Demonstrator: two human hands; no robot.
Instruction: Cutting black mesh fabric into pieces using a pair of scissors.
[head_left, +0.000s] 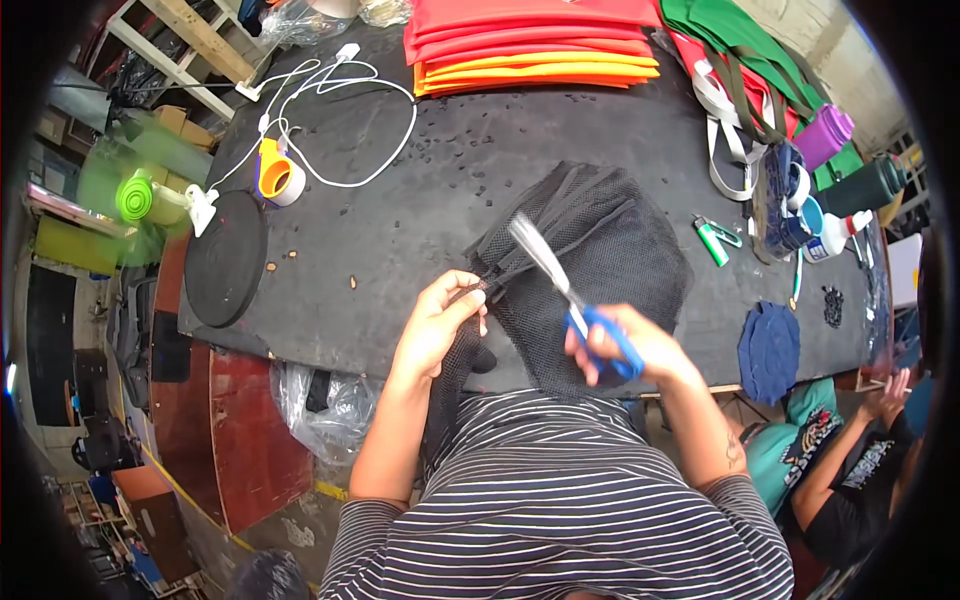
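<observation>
A piece of black mesh fabric point(610, 250) lies bunched on the dark tabletop, part of it hanging over the front edge toward me. My left hand point(447, 312) pinches a gathered edge of this mesh between thumb and fingers. In my right hand point(630, 345) is a pair of scissors point(552, 262) with blue handles, fingers wrapped round the grips. The blades point up and left above the mesh, slightly blurred; whether they are parted I cannot make out. Between the blades and my left hand a gap shows.
Folded red and orange cloth point(535, 45) is stacked at the back. A white cable point(345, 183), a tape roll point(282, 180), a black disc point(227, 258) and a clip-on green fan point(135, 197) stand left. A green lighter point(711, 243), navy fabric point(769, 352) and bottles lie right. Two people sit at lower right.
</observation>
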